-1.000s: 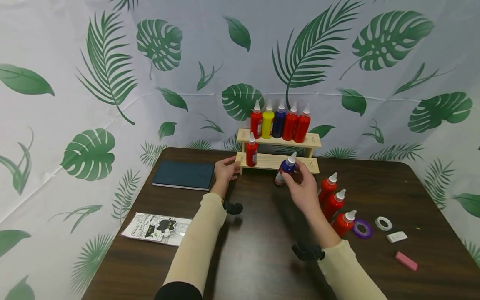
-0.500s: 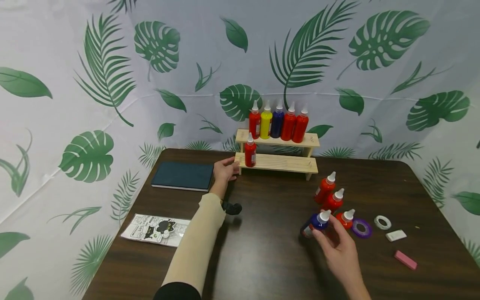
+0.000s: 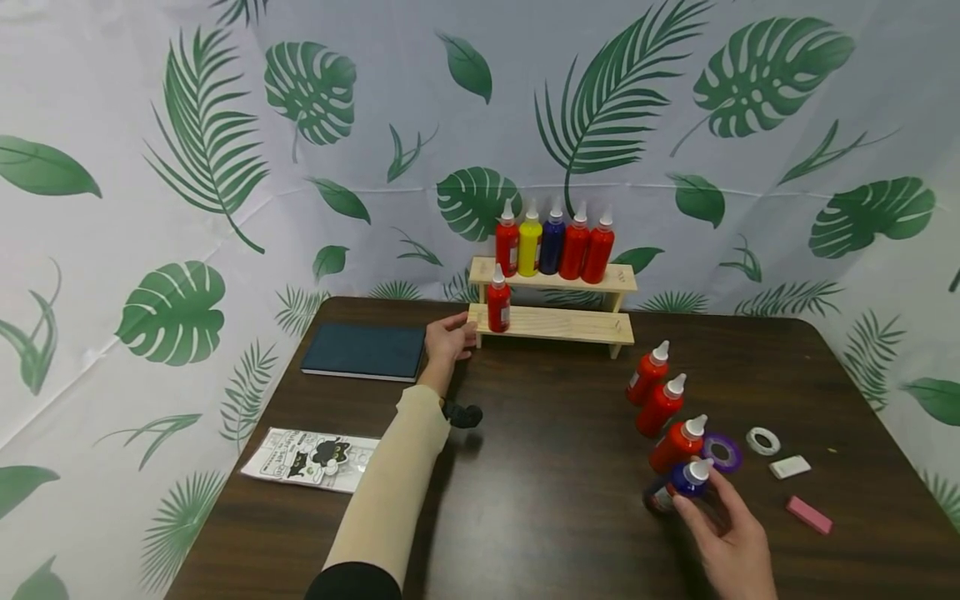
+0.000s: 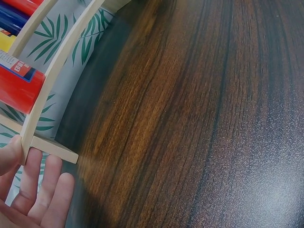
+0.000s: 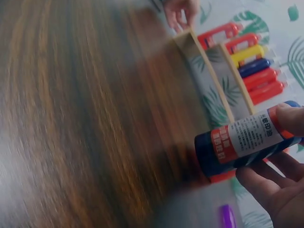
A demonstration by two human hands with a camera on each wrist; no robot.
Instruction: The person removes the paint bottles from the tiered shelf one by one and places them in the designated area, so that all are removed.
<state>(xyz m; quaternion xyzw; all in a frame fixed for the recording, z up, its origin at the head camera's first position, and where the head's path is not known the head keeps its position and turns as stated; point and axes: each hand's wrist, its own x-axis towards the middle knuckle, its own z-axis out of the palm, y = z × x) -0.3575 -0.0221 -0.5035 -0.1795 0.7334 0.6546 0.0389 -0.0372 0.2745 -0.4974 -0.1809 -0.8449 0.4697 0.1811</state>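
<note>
My right hand holds a blue squeeze bottle with a white nozzle cap, thumb on one side and fingers on the other. In the head view the bottle is at the near end of a row of red bottles at the right. My left hand pinches the left end of a two-step wooden rack. Its thumb lies on the lower shelf and its fingers are beneath, beside the rack's leg. One red bottle stands on that lower shelf, at its left.
Red, yellow and blue bottles line the upper shelf. A dark notebook and a cat-print packet lie at left. Purple tape, white tape, a white eraser and a pink block lie at right.
My right hand has carried the blue bottle from before the rack toward me and right, to the near end of the red row. My left hand has stayed at the rack.
</note>
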